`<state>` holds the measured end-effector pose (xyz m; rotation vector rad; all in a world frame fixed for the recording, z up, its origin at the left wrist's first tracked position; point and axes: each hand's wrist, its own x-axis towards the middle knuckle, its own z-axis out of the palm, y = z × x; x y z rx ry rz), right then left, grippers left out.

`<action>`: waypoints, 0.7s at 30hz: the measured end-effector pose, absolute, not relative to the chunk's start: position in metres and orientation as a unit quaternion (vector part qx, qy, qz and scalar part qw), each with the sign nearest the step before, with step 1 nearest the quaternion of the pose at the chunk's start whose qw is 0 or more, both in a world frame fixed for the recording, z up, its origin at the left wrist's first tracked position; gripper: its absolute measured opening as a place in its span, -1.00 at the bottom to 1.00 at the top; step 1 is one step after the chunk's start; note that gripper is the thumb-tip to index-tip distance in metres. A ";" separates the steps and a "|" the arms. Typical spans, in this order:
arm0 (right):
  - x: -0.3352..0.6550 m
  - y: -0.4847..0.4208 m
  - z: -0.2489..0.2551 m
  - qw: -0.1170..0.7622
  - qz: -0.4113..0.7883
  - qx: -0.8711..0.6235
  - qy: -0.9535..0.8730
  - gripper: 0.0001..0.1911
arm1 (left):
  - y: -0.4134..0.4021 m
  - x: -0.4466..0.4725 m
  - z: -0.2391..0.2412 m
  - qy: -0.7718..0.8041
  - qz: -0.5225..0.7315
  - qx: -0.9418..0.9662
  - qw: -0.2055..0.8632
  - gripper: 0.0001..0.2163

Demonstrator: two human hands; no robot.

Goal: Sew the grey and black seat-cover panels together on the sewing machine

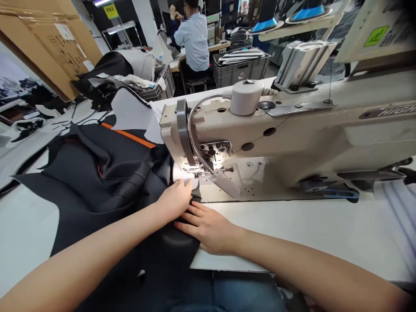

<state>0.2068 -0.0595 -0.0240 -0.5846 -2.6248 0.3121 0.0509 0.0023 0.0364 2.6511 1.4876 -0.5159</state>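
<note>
A large piece of black fabric [97, 203], soft and leather-like, lies bunched on the table left of the sewing machine [286, 143] and hangs over the front edge. Part of it, with a pale underside, sits by the lit needle area [208, 167]. My left hand [175, 200] is closed on the fabric just in front of the needle, its fingertips partly hidden. Beside it, my right hand [212, 227] lies flat with fingers stretched out, pressing the fabric against the table edge. An orange strip [128, 135] runs along the fabric's far side.
A lamp on a bent metal hose [195, 125] hangs close to the needle. Blue-handled snips [341, 193] lie under the machine arm. Behind are a grey crate [240, 71], a pile of cut pieces [130, 73], a cardboard box [52, 43] and a seated person [195, 41].
</note>
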 end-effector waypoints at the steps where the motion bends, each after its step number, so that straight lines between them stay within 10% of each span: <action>1: 0.205 -0.059 -0.024 0.221 0.096 -0.237 -0.941 -0.40 | 0.003 0.049 0.034 0.463 -0.155 0.872 0.024 -0.70; 9: 0.189 -0.067 -0.034 0.246 -0.127 -0.245 -0.929 -0.72 | 0.006 0.035 0.035 0.414 -0.062 0.908 -0.023 -0.74; 21: 0.198 -0.065 -0.038 0.278 -0.119 -0.325 -0.896 -0.67 | 0.015 0.050 0.034 0.380 -0.103 0.906 -0.155 -0.83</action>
